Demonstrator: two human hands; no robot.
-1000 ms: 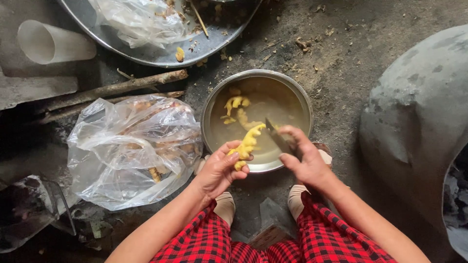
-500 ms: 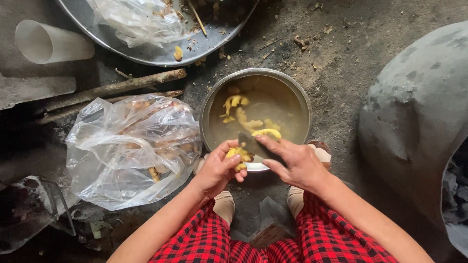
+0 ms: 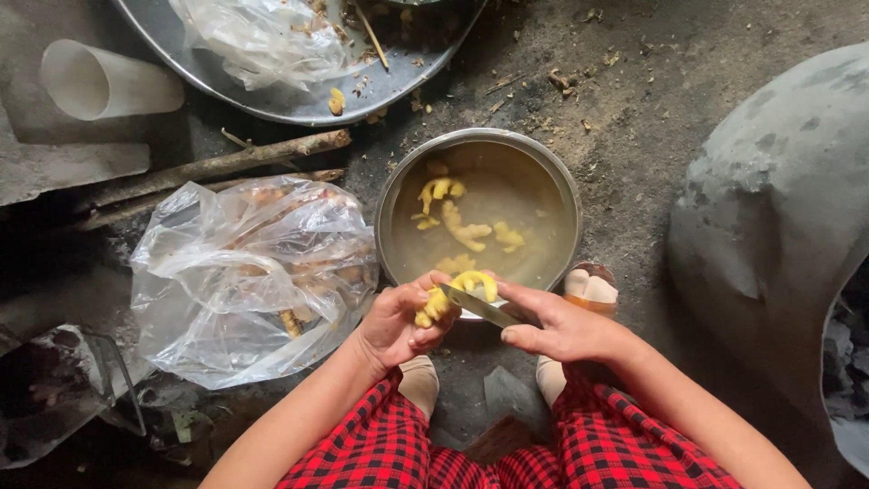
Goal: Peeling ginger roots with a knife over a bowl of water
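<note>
My left hand (image 3: pixel 398 321) grips a yellow peeled root piece (image 3: pixel 450 297) just over the near rim of a round metal bowl (image 3: pixel 391 195). My right hand (image 3: pixel 561 328) holds a small knife (image 3: pixel 478 306) whose blade lies against the root. The bowl holds cloudy water with several yellow peeled pieces (image 3: pixel 466 226) floating in it. My legs in red-and-black checked trousers (image 3: pixel 625 448) and my feet (image 3: pixel 588 288) show below the hands.
A crumpled clear plastic bag (image 3: pixel 249 276) with unpeeled roots lies left of the bowl. Two sticks (image 3: pixel 217 167) lie behind it. A big metal tray (image 3: pixel 380 86) with another bag sits at the top, a white plastic cup (image 3: pixel 104 81) at top left, a grey rounded clay stove (image 3: pixel 778 226) at right.
Both hands drew back from over the bowl to its near rim. The knife, raised a second ago, now lies against the root piece in my left hand.
</note>
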